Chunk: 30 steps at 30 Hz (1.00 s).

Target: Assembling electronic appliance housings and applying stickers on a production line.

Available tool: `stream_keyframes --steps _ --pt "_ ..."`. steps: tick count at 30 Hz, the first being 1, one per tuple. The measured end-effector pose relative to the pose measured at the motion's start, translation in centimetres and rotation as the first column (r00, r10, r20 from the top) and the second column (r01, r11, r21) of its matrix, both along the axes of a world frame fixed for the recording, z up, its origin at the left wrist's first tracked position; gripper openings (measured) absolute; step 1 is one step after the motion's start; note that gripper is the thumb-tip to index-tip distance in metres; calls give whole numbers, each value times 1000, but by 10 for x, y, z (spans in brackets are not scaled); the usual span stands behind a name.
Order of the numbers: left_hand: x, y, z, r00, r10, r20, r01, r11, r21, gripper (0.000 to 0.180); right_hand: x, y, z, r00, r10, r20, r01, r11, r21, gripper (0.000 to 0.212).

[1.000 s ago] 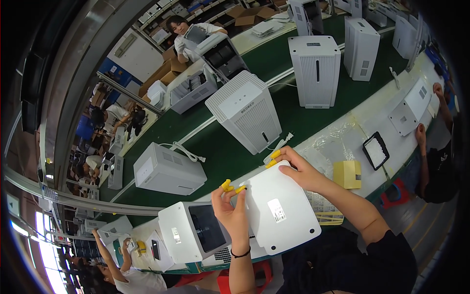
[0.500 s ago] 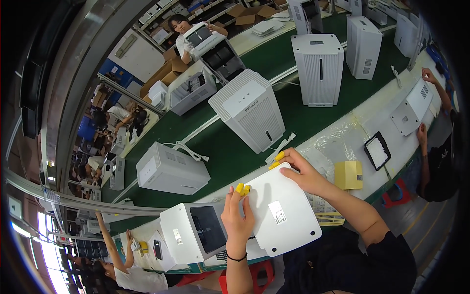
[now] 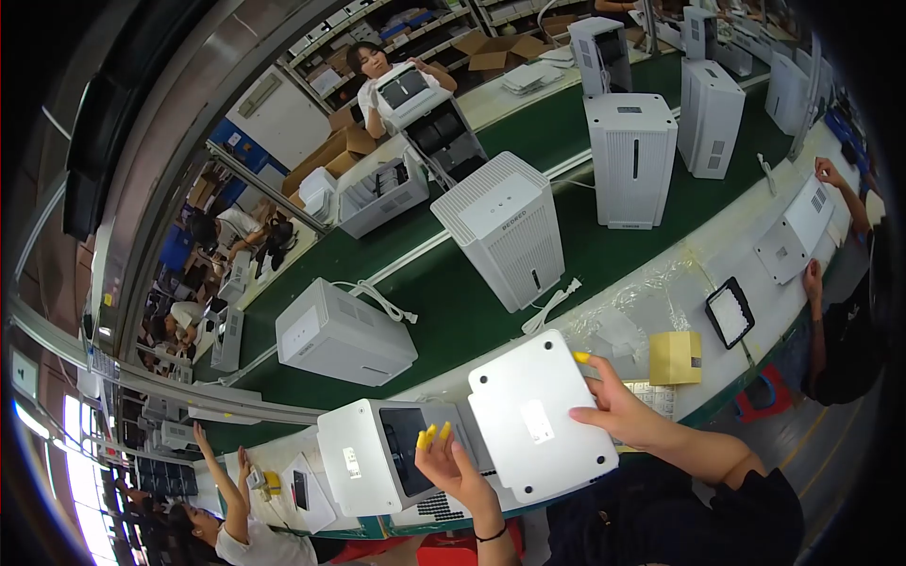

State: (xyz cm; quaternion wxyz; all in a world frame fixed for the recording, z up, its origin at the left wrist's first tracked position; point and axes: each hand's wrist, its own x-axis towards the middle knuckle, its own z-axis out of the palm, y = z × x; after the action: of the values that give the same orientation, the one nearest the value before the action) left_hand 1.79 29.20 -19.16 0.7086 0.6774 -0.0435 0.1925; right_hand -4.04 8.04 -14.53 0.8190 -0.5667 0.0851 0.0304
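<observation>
My right hand (image 3: pixel 623 407) grips the right edge of a white rectangular panel (image 3: pixel 510 401), thumb on its face. A small label sits mid-panel and round dark feet mark its corners. My left hand (image 3: pixel 460 474), with yellow finger covers, is raised just left of the panel and apart from it. Its thumb and fingers are apart, and I see nothing between them. Behind that hand, a white appliance housing (image 3: pixel 354 462) lies on the bench with a dark opening facing the panel. A sheet of small black dots (image 3: pixel 444 507) lies below my left hand.
White tower appliances (image 3: pixel 505 231) stand on the green conveyor (image 3: pixel 387 255); another unit (image 3: pixel 344 335) rests there with its cord. A yellow box (image 3: pixel 675 358) and a black tray (image 3: pixel 729 313) of white pieces are on the bench at right. Co-workers handle units across the conveyor and at both sides.
My left hand has come away from the panel, moving down. The panel has turned in my right hand, whose grip is lower, and all its corner feet now show. The view has shifted slightly.
</observation>
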Motion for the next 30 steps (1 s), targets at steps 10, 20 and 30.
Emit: stream_keyframes --steps 10,20,30 --pt "-50 24 -23 982 142 -127 -154 984 -89 37 207 57 30 983 172 -57 -169 984 48 77" --pt "-59 18 -49 983 41 -179 -71 984 -161 36 314 57 9 974 -121 191 99 988 122 58" --pt "-37 12 -69 967 -83 -240 52 990 -132 34 357 46 -26 978 -54 201 90 980 -178 55"
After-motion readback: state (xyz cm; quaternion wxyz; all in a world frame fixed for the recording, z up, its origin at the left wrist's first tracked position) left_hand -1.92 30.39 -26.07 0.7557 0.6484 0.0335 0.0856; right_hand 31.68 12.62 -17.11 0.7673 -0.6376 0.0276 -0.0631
